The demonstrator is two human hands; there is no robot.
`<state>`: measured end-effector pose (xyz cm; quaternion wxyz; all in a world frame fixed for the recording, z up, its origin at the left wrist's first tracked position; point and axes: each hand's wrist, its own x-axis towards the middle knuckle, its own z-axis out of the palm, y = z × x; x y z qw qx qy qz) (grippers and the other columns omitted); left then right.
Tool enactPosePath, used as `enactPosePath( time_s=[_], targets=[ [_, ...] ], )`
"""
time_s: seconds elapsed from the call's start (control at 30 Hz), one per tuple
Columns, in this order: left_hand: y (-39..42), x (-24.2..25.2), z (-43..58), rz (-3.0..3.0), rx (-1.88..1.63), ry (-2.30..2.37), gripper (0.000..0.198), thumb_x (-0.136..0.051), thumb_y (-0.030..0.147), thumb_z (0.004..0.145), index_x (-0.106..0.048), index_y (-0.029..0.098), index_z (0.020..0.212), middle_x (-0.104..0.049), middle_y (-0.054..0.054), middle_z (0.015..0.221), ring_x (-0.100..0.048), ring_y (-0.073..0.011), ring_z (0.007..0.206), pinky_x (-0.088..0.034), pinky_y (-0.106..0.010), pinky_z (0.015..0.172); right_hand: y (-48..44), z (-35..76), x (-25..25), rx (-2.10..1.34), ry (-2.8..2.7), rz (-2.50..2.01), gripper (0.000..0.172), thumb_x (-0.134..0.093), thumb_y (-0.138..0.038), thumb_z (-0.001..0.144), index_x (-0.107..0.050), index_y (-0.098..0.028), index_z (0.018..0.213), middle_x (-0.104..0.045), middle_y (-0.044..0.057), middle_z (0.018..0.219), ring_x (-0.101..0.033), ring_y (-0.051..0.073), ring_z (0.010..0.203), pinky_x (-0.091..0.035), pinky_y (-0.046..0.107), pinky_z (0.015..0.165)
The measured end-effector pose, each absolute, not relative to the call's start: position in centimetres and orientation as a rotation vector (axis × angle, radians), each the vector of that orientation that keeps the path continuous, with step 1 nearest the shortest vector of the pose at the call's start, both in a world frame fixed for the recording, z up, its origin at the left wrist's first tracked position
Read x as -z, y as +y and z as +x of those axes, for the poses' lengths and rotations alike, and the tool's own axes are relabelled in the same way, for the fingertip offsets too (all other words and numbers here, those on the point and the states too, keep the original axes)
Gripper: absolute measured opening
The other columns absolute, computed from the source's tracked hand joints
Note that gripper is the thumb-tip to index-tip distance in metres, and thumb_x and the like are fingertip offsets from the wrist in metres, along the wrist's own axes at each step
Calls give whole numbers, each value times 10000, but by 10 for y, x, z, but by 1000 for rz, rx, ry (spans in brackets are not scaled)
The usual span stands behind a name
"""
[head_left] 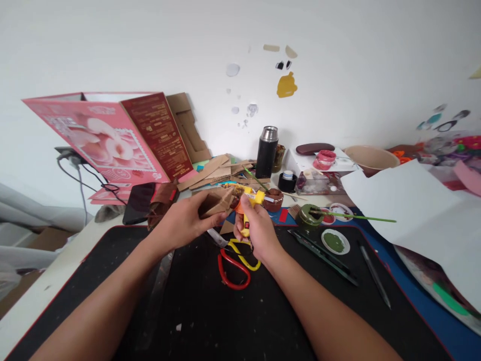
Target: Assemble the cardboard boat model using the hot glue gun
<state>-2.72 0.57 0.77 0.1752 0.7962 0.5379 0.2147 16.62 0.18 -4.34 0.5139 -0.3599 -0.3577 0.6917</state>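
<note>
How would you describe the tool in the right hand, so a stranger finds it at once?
Start at the black mat on the desk, where two hands meet. The right hand grips a glue gun, pointed at brown cardboard in the left hand. Its chunky yellow body sets it apart from the flat scissors beneath.

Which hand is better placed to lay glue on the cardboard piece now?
Right, probably. The right hand grips the yellow glue gun, its nozzle pointing at the cardboard piece. The left hand is wrapped around that piece, steadying it, so it has no free fingers.
</note>
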Motion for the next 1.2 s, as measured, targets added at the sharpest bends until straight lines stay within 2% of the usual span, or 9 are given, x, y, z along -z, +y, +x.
enactPosePath(
  time_s=[0.2,0.37,0.73,1.2],
  targets=[
    [10,0,-26,2134,-707,1478,527,-640,665,942,-690,208,1200,-814,-101,1168,-769,-306,1023,-580,-416,878,0,164,44,-1655,-949,-856,659,-745,-822,790,-527,-211,676,-509,-68,489,-492,85,335,-238,179,323],
    [7,5,-22,2159,-724,1570,502,-665,633,922,-719,217,1198,-826,-113,1098,-776,-319,969,-582,-412,841,0,161,49,-1654,-965,-877,670,-787,-811,745,-506,-211,643,-497,-71,482,-501,85,338,-247,181,327],
    [-1,6,-13,2209,-822,1503,404,-664,591,935,-715,226,1099,-799,-72,914,-742,-261,834,-557,-343,731,-3,159,48,-1698,-929,-878,659,-813,-815,709,-537,-218,746,-521,-80,483,-499,92,333,-232,175,311],
    [-4,5,-12,2267,-791,1676,394,-662,599,922,-711,236,1067,-815,-89,907,-766,-286,820,-525,-332,688,-3,158,49,-1728,-935,-859,653,-787,-825,738,-535,-225,788,-520,-89,487,-483,86,331,-258,169,317]
  ],
)
